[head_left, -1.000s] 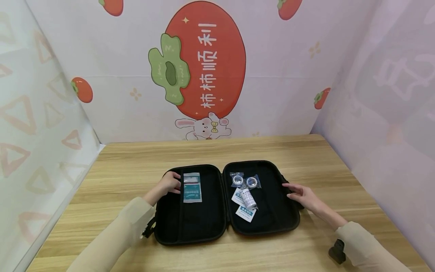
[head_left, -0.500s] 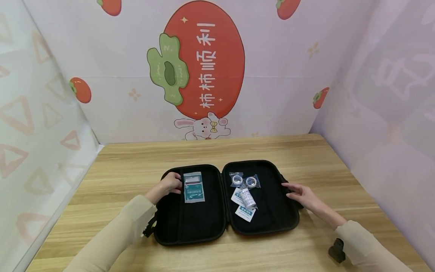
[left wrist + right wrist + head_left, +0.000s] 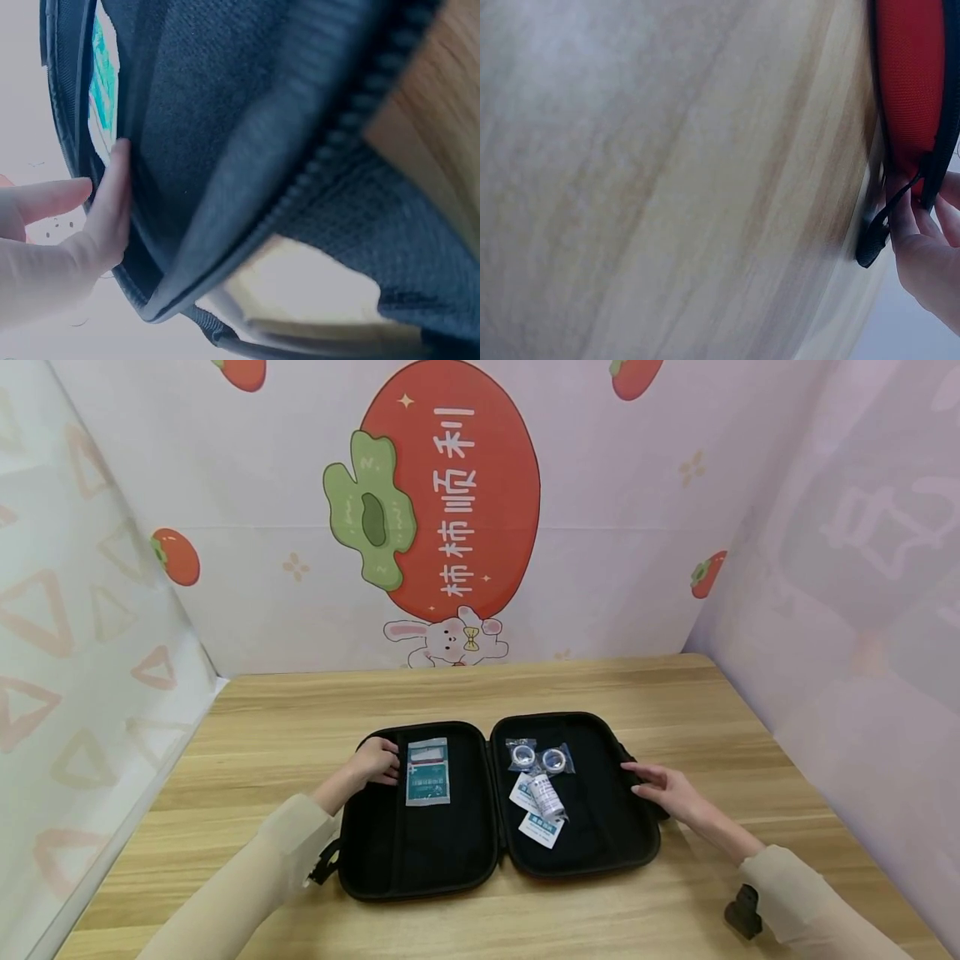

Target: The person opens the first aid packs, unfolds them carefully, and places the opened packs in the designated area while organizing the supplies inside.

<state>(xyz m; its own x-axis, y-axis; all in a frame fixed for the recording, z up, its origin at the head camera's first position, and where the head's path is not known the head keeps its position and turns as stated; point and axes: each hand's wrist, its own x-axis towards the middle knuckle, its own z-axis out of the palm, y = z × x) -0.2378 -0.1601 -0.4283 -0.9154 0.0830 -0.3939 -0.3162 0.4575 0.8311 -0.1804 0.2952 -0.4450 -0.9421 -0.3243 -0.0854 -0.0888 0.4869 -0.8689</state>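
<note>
An unfolded black zip case [image 3: 457,860] lies on the table, its two halves side by side. A teal-and-white packet [image 3: 427,772] is in the left half, its left edge beside a black strap [image 3: 397,839]. My left hand [image 3: 373,762] pinches that edge at the strap, thumb and finger on either side in the left wrist view; the fingertips are partly hidden. My right hand [image 3: 667,789] grips the outer rim of the right half, fingers against its red outer side [image 3: 913,82]. The right half holds two wrapped tape rolls [image 3: 555,761], a bandage roll [image 3: 547,797] and small white packets [image 3: 542,831].
A zipper pull [image 3: 871,244] hangs beside the right fingers, and a black strap end [image 3: 322,867] sticks out at the case's left. On the table [image 3: 585,914], a small black device [image 3: 744,912] shows by the right sleeve. Printed cloth [image 3: 247,477] stands behind and beside the table.
The teal-and-white packet has turned slightly and now lies a little further right, its face showing more fully. Both hands stay almost in place.
</note>
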